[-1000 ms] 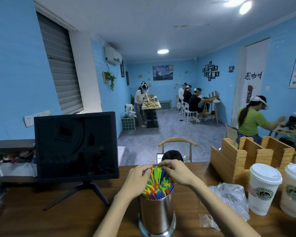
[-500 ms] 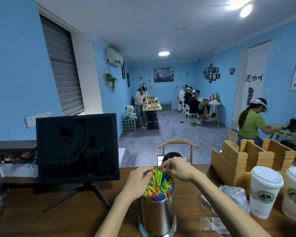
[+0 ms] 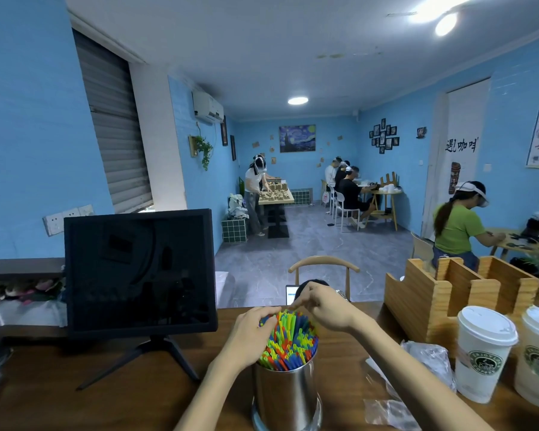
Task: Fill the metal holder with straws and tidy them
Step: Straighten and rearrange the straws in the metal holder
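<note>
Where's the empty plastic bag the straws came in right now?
In the head view, the crumpled clear plastic bag lies on the wooden counter, right of the metal holder and left of the nearer white lidded cup.

Busy blue café room beyond the wooden counter (image 3: 75, 384).
Dark monitor (image 3: 139, 270) stands left; wooden organizer (image 3: 430, 303), two lidded paper cups (image 3: 483, 353) and crumpled plastic wrap (image 3: 430, 359) sit right; people work at far tables.
</note>
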A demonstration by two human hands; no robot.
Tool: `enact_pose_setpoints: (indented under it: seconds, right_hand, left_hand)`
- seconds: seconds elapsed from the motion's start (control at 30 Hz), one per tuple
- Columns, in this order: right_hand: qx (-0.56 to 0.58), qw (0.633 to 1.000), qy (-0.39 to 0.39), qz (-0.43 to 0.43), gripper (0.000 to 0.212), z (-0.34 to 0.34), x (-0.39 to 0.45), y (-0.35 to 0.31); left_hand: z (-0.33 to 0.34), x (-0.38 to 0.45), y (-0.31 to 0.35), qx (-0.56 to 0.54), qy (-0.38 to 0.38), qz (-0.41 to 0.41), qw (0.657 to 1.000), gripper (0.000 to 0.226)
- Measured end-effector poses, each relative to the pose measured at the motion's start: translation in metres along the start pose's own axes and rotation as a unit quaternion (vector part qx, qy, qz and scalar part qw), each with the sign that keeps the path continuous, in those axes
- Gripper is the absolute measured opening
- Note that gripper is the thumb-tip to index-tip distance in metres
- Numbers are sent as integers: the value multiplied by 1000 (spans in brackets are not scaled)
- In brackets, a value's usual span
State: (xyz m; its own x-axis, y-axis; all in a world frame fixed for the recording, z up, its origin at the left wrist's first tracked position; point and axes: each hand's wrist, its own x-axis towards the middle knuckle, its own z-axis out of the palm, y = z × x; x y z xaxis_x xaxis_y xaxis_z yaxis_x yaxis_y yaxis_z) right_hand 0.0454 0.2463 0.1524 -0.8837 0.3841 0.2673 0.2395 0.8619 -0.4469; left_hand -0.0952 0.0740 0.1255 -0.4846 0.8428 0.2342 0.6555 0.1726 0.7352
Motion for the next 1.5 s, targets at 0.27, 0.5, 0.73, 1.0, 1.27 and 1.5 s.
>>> enact_pose_setpoints:
  seconds: [0.27,0.5,0.73,1.0,1.27,1.5]
  right_hand:
    - [13,998,58,20,45,-1,-7,4]
    - [20,999,45,8,45,3,-11,2]
    - [-24,999,35,-3,44,2,-9,-4]
    - [-28,999,27,3,42,-3,-11,-10]
    - [-134,991,4,-8,42,-4,-10,-19]
    - [-259,964,-31,-42,46,-8,-9,-37]
  left_hand:
    - [-3,6,0,24,-24,4,999,33]
    - [0,5,0,12,-23,6,1000,30]
    - [-2,4,-2,10,-23,11,1000,29]
    - [-1,4,-2,6,-22,10,1000,28]
    - [-1,5,-3,11,-22,9,1000,28]
    - [-1,4,-2,11,-22,8,1000,29]
